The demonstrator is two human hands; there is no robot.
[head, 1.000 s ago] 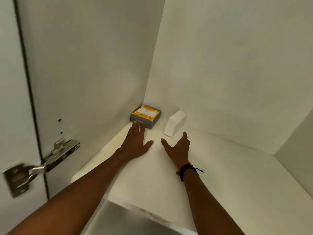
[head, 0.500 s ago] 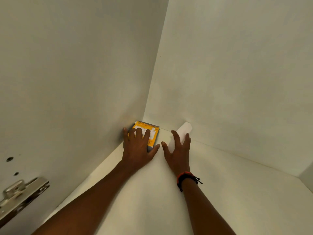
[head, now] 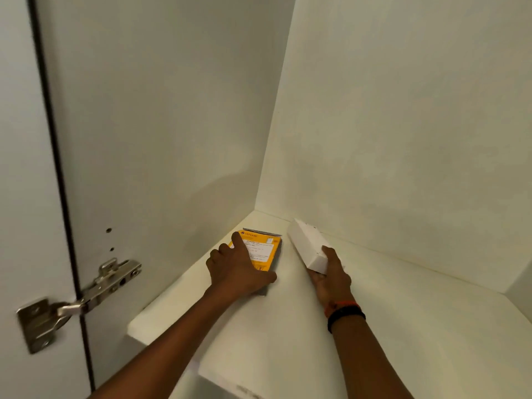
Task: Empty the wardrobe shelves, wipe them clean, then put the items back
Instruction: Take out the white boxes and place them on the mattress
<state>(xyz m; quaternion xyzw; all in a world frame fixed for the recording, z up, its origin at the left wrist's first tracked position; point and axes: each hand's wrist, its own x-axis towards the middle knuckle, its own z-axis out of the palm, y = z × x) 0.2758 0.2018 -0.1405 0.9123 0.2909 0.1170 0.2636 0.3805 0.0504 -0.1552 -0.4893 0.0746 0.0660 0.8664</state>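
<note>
arms outstretched; left hand [head: 239,272] tight around yellow box [head: 264,249]; right hand [head: 331,279] around white box [head: 308,244]

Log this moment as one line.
phase: emptying shelf | left hand: grips yellow box | right hand: grips white box | boxes: near back-left corner

Back left corner: flat orange-and-grey cardboard box [head: 263,249] and long white cardboard box [head: 309,244], narrow gap between them.
Left: white wardrobe side wall [head: 172,139]; steel door hinge [head: 86,295] juts out by the shelf front.
Right: open room above the white shelf [head: 417,326], towards its front.
</note>
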